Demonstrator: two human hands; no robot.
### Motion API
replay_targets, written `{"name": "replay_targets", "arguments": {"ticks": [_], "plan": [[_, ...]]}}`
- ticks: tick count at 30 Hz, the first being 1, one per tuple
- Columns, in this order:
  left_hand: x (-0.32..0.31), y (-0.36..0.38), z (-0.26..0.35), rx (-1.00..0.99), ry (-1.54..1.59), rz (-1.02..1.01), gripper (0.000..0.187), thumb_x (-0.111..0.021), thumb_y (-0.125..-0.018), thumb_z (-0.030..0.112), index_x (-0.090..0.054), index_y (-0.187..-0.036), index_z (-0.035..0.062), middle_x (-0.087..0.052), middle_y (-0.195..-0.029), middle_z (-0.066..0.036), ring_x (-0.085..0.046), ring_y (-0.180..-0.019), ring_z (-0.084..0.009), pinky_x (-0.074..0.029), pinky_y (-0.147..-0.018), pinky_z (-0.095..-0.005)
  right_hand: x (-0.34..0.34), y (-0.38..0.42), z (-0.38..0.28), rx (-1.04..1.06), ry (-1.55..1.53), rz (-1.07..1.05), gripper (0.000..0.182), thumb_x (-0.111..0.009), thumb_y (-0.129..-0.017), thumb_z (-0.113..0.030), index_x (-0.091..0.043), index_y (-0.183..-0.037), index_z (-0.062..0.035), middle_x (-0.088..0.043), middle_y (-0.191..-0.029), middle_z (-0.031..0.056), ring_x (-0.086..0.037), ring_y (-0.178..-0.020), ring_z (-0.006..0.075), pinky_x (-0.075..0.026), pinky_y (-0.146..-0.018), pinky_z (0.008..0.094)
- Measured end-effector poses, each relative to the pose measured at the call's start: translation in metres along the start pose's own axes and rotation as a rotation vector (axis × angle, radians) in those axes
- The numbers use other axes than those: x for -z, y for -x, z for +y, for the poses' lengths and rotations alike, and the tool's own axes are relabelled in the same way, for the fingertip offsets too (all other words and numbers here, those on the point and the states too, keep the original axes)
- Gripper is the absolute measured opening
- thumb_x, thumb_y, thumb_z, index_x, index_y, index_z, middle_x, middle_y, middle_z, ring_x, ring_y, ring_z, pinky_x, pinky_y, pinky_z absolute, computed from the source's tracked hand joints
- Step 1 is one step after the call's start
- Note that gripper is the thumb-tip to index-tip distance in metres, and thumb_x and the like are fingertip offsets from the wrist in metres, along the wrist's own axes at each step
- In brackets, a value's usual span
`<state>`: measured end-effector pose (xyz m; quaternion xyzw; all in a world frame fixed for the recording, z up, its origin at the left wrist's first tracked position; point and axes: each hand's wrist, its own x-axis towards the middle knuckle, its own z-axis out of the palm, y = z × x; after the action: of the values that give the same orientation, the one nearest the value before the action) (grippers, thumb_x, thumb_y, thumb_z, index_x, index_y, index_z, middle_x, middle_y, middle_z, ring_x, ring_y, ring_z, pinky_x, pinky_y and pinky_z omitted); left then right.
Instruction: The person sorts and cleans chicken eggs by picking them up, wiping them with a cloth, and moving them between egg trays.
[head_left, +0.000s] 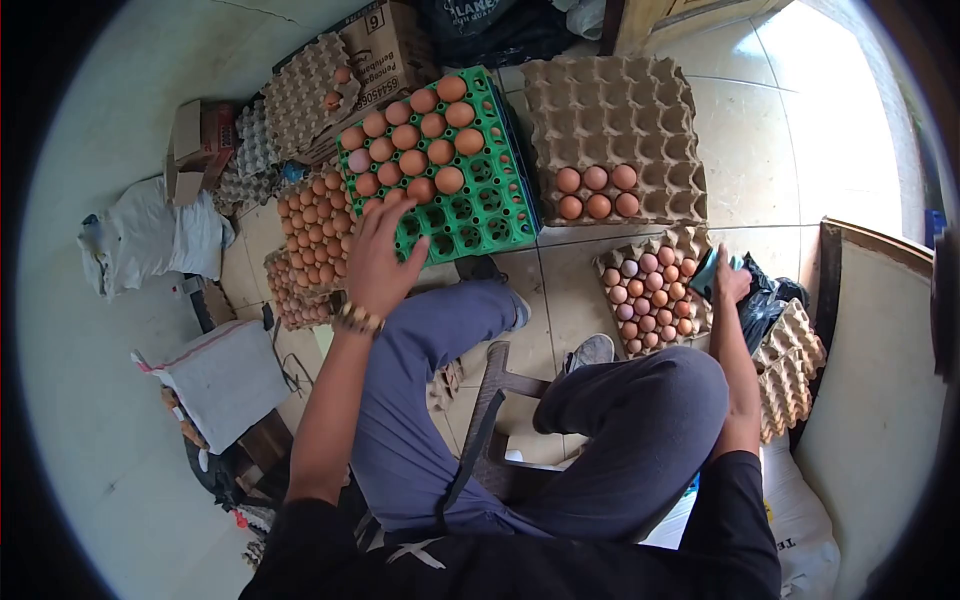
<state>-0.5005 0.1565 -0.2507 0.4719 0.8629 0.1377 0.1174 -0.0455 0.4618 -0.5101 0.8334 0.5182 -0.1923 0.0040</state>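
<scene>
Pale floor tiles fill the room, and a person sits low on a small wooden stool at 6 o'clock, knees spread in grey trousers.

At 9 o'clock the left hand reaches forward. Its fingers are spread open and flat, and it holds nothing. The fingertips rest on the near edge of a green plastic tray, just beside the brown eggs that fill the far half of that tray. A beaded band sits on the wrist.

At 3 o'clock the right hand is closed around something dark; I cannot tell what it is. It is next to a black bag and touches the side of a small cardboard tray full of little eggs.

Farther off, at 12 o'clock, a big cardboard tray holds six eggs in its near rows. At 10 o'clock stand stacks of full egg trays, with a cardboard box behind them.
</scene>
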Motion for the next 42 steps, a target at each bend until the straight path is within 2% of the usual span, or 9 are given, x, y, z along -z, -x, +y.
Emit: {"name": "replay_targets", "arguments": {"ticks": [4, 7, 10, 17, 23, 31, 35, 41, 42], "plan": [[-0.039, -0.045, -0.007, 0.001, -0.033, -0.016, 0.046, -0.071, -0.079, 0.025, -0.059, -0.121, 0.0110, -0.058, -0.114, -0.008, -0.053, -0.110, -0.0293, -0.044, -0.095, -0.0425, 0.028, -0.037, -0.045, -0.194, -0.315, -0.208, 0.107, -0.082, -0.058, -0.068, -0.057, -0.114, 0.0199, -0.064, -0.113, 0.0251, -0.064, -0.096, 0.0308, -0.051, -0.088, 0.0414], [-0.060, -0.055, -0.010, -0.067, -0.160, 0.060, 0.046, -0.071, -0.078, 0.026, -0.060, -0.120, 0.0121, -0.058, -0.111, -0.006, -0.051, -0.112, -0.0277, -0.041, -0.097, -0.0431, 0.040, -0.055, -0.087, -0.271, -0.824, -0.469, 0.064, -0.085, -0.067, -0.029, -0.055, -0.107, 0.0101, -0.059, -0.097, 0.0135, -0.061, -0.074, 0.0252, -0.055, -0.066, 0.0404], [-0.069, -0.054, -0.015, -0.026, -0.159, 0.082, 0.045, -0.074, -0.077, 0.024, -0.062, -0.119, 0.0130, -0.058, -0.112, -0.004, -0.049, -0.115, -0.0264, -0.038, -0.100, -0.0448, 0.074, -0.002, -0.164, -0.234, -0.967, -0.362, 0.044, -0.077, -0.067, -0.014, -0.055, -0.098, 0.0079, -0.055, -0.088, 0.0106, -0.057, -0.067, 0.0221, -0.051, -0.056, 0.0367], [-0.039, -0.039, -0.014, 0.047, 0.238, 0.070, 0.048, -0.078, -0.076, 0.027, -0.063, -0.119, 0.0120, -0.059, -0.114, -0.006, -0.051, -0.109, -0.0286, -0.042, -0.096, -0.0448, 0.146, 0.090, -0.193, 0.514, -0.434, 0.058, 0.029, -0.052, -0.081, -0.014, -0.067, -0.099, 0.0006, -0.069, -0.085, 0.0246, -0.068, -0.080, 0.0392, -0.052, -0.074, 0.0453], [0.042, 0.025, 0.036, 0.020, 1.227, -0.014, 0.047, -0.073, -0.087, 0.011, -0.053, -0.128, -0.0017, -0.059, -0.120, -0.008, -0.060, -0.111, -0.0150, -0.052, -0.093, -0.0278, 0.176, 0.188, -0.171, 1.111, -0.065, -0.363, 0.040, -0.062, -0.069, 0.001, -0.066, -0.108, -0.0059, -0.069, -0.094, 0.0199, -0.065, -0.094, 0.0385, -0.051, -0.084, 0.0455], [0.117, 0.117, 0.094, -0.044, 1.446, -0.048, 0.051, -0.071, -0.087, 0.006, -0.050, -0.132, -0.0024, -0.058, -0.123, -0.010, -0.061, -0.112, -0.0181, -0.053, -0.092, -0.0278, 0.227, 0.287, -0.125, 1.558, 0.100, -0.024, 0.036, -0.066, -0.066, -0.003, -0.057, -0.101, -0.0024, -0.064, -0.094, 0.0151, -0.062, -0.098, 0.0324, -0.041, -0.093, 0.0435], [0.116, 0.154, 0.116, -0.103, 1.402, -0.073, 0.048, -0.070, -0.087, 0.005, -0.052, -0.130, -0.0030, -0.057, -0.121, -0.009, -0.062, -0.110, -0.0181, -0.053, -0.092, -0.0277, 0.240, 0.360, -0.086, 1.459, -0.381, -0.169, 0.035, -0.061, -0.073, -0.001, -0.059, -0.108, -0.0054, -0.065, -0.100, 0.0156, -0.061, -0.098, 0.0348, -0.048, -0.083, 0.0413], [0.101, 0.203, 0.139, -0.179, 0.904, 0.005, 0.049, -0.071, -0.082, 0.003, -0.057, -0.128, 0.0030, -0.058, -0.119, -0.009, -0.063, -0.103, -0.0166, -0.054, -0.084, -0.0280, 0.213, 0.414, -0.046, 0.166, -1.309, -1.280, 0.029, -0.060, -0.091, -0.014, -0.059, -0.119, -0.0036, -0.066, -0.106, 0.0075, -0.066, -0.088, 0.0190, -0.053, -0.080, 0.0341], [0.095, 0.208, 0.139, -0.207, 0.770, 0.039, 0.053, -0.074, -0.078, 0.006, -0.057, -0.128, 0.0053, -0.060, -0.116, -0.012, -0.065, -0.096, -0.0206, -0.054, -0.082, -0.0307, 0.221, 0.423, -0.043, 0.155, -1.304, -1.415, 0.032, -0.059, -0.094, -0.020, -0.058, -0.120, -0.0018, -0.064, -0.111, 0.0071, -0.064, -0.095, 0.0185, -0.053, -0.082, 0.0317]]}}
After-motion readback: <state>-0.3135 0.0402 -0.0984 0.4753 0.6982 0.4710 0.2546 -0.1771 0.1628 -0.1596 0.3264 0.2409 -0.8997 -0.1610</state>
